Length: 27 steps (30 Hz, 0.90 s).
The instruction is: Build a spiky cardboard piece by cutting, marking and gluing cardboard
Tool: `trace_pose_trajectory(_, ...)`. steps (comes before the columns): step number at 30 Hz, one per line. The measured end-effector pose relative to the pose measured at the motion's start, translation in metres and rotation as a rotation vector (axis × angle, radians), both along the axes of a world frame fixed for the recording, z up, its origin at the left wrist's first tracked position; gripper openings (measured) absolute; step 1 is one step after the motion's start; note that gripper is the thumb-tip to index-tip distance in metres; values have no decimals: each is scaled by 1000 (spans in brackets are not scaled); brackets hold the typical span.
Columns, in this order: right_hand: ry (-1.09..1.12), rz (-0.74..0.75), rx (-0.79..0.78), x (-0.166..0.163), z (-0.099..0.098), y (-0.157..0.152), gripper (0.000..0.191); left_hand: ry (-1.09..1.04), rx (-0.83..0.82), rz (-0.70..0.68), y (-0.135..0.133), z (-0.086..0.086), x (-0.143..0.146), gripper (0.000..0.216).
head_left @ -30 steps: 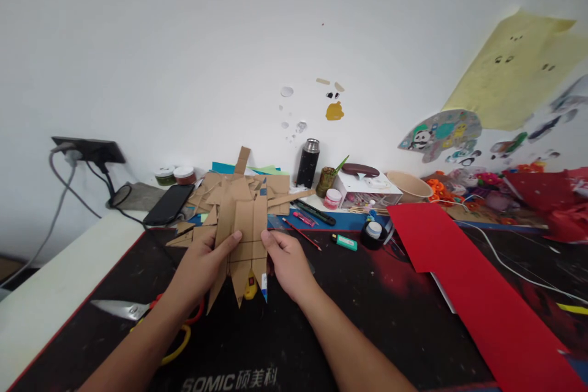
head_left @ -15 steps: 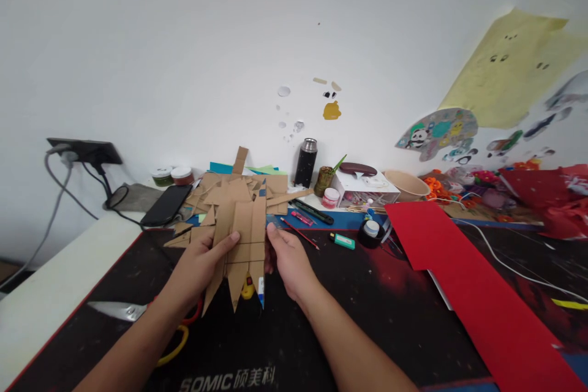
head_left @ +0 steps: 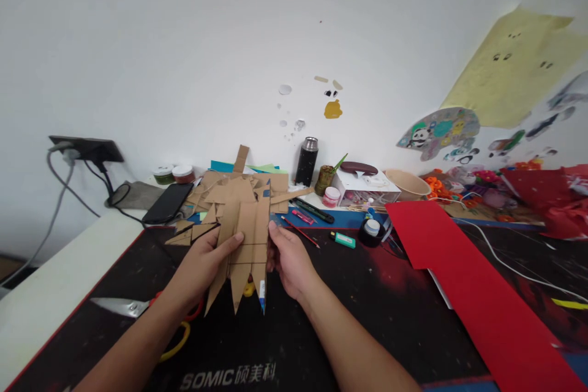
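Observation:
A brown cardboard cutout [head_left: 248,220] with folded panels and several pointed lower ends stands up in front of me. My left hand [head_left: 209,257] is closed on its left side, thumb across the front panels and the other fingers hidden behind. My right hand [head_left: 293,262] is closed at the right edge, its thumb against the cardboard and its fingertips partly hidden. A blue-and-white printed patch marks the rightmost point. Below my left forearm lie scissors [head_left: 122,306] with red and yellow handles, partly covered by the arm. Something yellow [head_left: 248,289] shows behind the points.
Cardboard scraps [head_left: 202,196] are heaped behind the cutout. A black flask [head_left: 307,162], a utility knife [head_left: 316,211], a red pencil [head_left: 301,233] and a green-and-white lighter-like item [head_left: 343,240] lie or stand farther right. Red sheet [head_left: 463,282] covers the right side; a phone [head_left: 168,203] lies left.
The cardboard cutout has turned slightly, so its right panel shows wider. Both hands keep their hold, and the view has shifted a little.

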State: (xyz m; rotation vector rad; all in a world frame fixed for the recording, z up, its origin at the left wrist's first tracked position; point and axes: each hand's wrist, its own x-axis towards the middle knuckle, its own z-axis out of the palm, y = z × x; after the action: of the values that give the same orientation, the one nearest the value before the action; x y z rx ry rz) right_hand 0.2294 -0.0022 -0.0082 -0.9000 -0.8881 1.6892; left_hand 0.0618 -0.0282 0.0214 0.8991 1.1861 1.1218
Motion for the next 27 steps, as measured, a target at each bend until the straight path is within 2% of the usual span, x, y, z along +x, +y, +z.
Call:
trace_pose_trajectory(5,27,12,-41,-1,2,-2,74,12,5,23,0,0,1,64)
trace_pose_trajectory(11,96,37,-96,-2,3,-1,73,-82,-27,70,2,-3,-1,57)
trace_pose_trajectory(21,164,96,-127,-5,-11,0,65,36,28,45,0,-1,1,58)
trace_pose_trajectory(27,183,134,-166,-9,-19,0,59,19,39,27,0,-3,1,58)
